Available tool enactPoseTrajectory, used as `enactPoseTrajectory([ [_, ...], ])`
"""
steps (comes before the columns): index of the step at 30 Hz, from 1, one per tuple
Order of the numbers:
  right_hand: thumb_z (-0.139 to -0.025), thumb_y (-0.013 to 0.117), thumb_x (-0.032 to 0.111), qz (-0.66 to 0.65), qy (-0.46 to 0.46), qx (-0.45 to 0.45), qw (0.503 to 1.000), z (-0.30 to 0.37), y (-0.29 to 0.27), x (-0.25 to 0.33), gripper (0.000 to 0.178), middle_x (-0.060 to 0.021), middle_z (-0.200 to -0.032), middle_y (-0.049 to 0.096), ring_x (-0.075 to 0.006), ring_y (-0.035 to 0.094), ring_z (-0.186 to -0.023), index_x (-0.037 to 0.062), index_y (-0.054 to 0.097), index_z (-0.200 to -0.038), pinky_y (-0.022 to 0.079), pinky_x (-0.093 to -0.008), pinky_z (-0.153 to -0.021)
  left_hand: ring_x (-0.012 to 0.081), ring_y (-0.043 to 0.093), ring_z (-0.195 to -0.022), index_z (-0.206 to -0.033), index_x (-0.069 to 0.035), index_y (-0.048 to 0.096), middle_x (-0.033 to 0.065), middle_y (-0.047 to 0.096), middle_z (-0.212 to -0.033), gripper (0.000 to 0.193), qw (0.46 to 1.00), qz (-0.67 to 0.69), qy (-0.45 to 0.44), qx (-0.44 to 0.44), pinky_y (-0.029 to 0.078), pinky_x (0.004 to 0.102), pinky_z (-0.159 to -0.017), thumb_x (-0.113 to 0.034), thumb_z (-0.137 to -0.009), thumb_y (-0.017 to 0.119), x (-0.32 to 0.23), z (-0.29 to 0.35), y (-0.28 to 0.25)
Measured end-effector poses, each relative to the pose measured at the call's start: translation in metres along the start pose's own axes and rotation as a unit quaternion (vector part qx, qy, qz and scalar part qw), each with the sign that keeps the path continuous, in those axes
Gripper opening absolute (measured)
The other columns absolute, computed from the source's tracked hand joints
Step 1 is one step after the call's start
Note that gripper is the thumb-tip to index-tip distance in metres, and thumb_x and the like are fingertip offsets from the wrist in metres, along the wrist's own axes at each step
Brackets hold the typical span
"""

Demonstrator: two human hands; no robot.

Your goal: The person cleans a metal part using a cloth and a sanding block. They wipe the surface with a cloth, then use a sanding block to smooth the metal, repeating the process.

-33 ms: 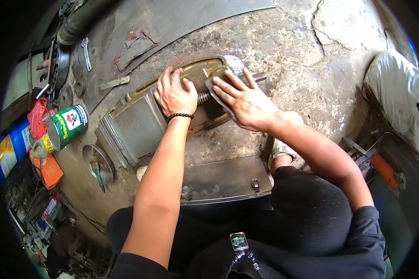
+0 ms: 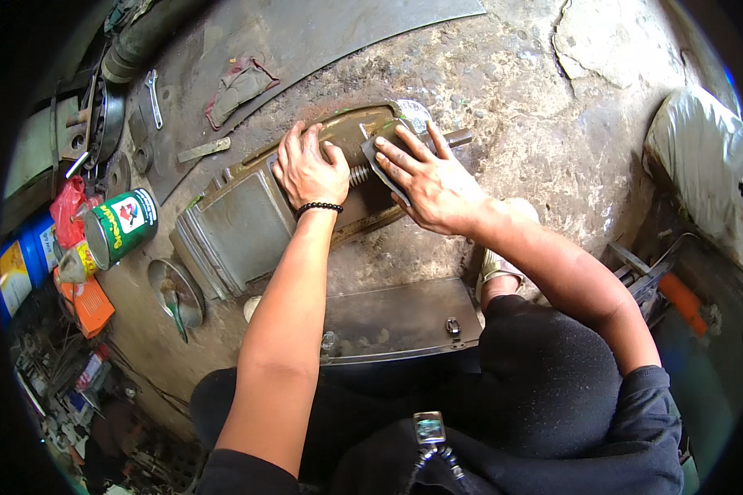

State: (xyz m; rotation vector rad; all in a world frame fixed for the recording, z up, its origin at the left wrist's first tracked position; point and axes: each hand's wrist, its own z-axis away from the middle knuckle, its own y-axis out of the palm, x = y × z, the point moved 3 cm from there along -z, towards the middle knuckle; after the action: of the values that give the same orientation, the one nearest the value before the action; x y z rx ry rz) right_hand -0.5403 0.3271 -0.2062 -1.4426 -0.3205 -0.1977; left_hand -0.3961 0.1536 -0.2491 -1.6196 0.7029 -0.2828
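A large, worn metal bench vise [image 2: 233,229] lies on the floor in front of me, with a threaded screw [image 2: 361,175] showing between my hands. My left hand [image 2: 312,169], a black bead bracelet at its wrist, rests on the vise body with fingers spread. Under the fingers of my right hand [image 2: 439,186] is a dark grey sheet, apparently sandpaper [image 2: 377,154], pressed against the vise's right part. Part of the sheet and the surface beneath are hidden by that hand. Past the right fingers a metal bar [image 2: 461,137] sticks out.
Left of the vise are a metal bowl [image 2: 191,293] with a green-handled brush [image 2: 174,312], a green can [image 2: 124,227] and an orange object [image 2: 91,307]. Beyond it lie a rag [image 2: 243,89], a wrench [image 2: 153,99] and a flat strip [image 2: 204,149]. A metal box [image 2: 400,318] stands near my legs.
My right hand has shifted very slightly leftward over the vise, its fingers still on the grey sheet. The left hand stays in place.
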Motion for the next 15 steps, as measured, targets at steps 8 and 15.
enactPoseTrajectory([
  [8,-0.1,0.05,0.03,0.011,-0.019,0.0,1.0,0.003,0.006,-0.009,0.059,-0.0098,-0.166,0.033,-0.0336,0.024,-0.155,0.0072,0.043,-0.154,0.011,-0.0626,-0.124,0.0302,0.049,-0.136,-0.121,-0.014,0.069,0.0093,0.058,-0.139,0.037,1.0,0.003,-0.013,0.006,0.036,0.0496,-0.112,-0.022,-0.085,0.062,-0.001,-0.002,0.001],
  [15,-0.097,0.048,0.024,-0.02,0.006,0.04,0.999,0.005,0.004,-0.011,0.059,-0.0076,-0.165,0.035,-0.031,0.024,-0.155,0.0075,0.045,-0.153,0.011,-0.0604,-0.126,0.0291,0.05,-0.135,-0.121,-0.015,0.068,0.0078,0.058,-0.138,0.037,1.0,-0.004,-0.015,0.009,0.036,0.0488,-0.112,-0.022,-0.085,0.061,-0.001,-0.003,0.001],
])
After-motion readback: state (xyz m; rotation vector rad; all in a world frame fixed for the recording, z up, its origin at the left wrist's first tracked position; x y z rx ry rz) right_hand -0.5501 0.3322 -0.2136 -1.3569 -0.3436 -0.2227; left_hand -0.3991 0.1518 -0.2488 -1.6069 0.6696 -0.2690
